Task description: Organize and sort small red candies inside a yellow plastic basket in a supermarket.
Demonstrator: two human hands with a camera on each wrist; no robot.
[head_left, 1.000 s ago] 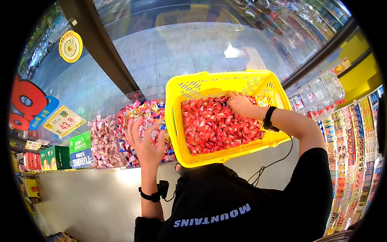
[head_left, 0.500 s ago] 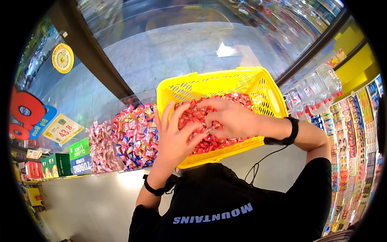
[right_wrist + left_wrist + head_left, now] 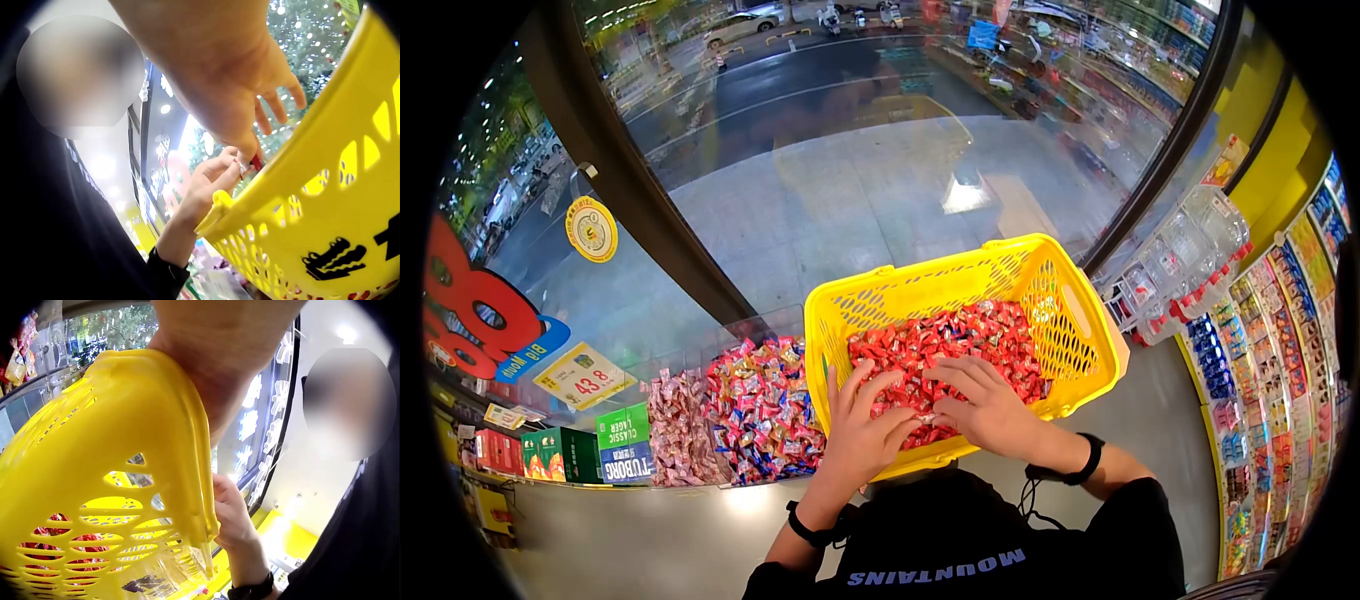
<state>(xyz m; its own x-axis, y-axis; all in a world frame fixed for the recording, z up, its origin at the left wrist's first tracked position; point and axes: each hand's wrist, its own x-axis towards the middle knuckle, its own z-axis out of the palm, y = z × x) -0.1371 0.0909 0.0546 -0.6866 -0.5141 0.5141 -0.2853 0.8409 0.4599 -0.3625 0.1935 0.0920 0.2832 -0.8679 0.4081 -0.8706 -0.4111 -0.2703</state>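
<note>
A yellow plastic basket (image 3: 945,275) holds a heap of red-wrapped candies (image 3: 975,325). Above its near side my two hands meet. My left hand (image 3: 862,425) comes in from the left, thumb and a finger pinching the silvery end of a small wrapped candy (image 3: 255,161). From the other side my right hand (image 3: 992,412) pinches the same candy, its thumb against the red wrapper and its other fingers spread. In the left wrist view the basket wall hides the candy and most of the left hand's fingers.
Left of the basket lie candies in mixed colours (image 3: 760,420) and pink-wrapped ones (image 3: 682,425), then a Tuborg box (image 3: 624,440) and a price sign (image 3: 585,376). Large water bottles (image 3: 1190,265) and stocked shelves (image 3: 1270,370) stand right. A window pane (image 3: 830,190) rises behind.
My right hand has come up out of the candies toward the basket's near side. The left hand has moved right from beside the basket, and both now meet at one candy.
</note>
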